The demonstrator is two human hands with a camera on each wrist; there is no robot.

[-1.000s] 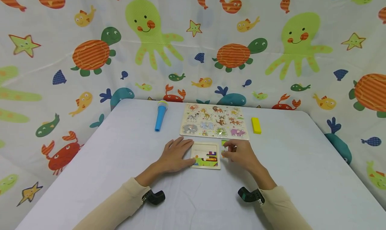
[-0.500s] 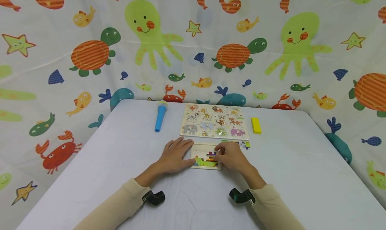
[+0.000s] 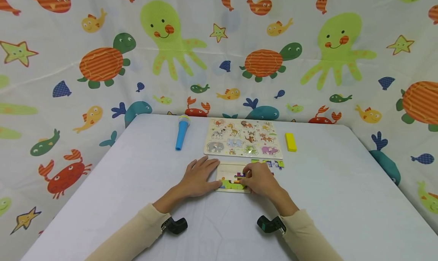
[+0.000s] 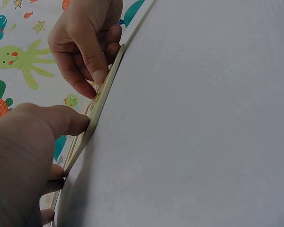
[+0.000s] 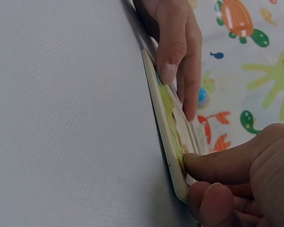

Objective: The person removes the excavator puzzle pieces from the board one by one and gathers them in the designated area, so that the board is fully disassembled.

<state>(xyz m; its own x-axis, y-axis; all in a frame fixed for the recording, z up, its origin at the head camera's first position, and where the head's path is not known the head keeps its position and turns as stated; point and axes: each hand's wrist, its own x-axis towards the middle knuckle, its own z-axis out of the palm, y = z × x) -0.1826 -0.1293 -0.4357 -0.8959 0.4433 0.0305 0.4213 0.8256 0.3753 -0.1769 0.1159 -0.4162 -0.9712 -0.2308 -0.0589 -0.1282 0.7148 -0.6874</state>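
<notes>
Since both hands are on the little wooden tray (image 3: 227, 169), everything here gets placed from that. Left hand (image 3: 199, 178) is spread along the tray's left side, thumb on its front left corner, nothing gripped. Right hand (image 3: 261, 179) is at the tray's right end with thumb and forefinger bent down over the picture pieces (image 3: 230, 185) (can't honestly tell whether one is pinched between them). Those pieces fill the front strip of the tray and climb a bit at the right; the back left is bare wood.

My take on doing this bit well: line up the tabs first, push straight down with the thumb, and let the left hand brace the frame so it doesn't skid.

Around it, some loose pieces (image 3: 280, 163) lie off the tray's back right corner, partly hidden by the right hand. The big animal board (image 3: 242, 137) sits just behind the tray and looks like the main thing crowding that side. Blue toy mic (image 3: 181, 136) is back left of the tray, yellow block (image 3: 290, 142) back right, both out of the way.
</notes>
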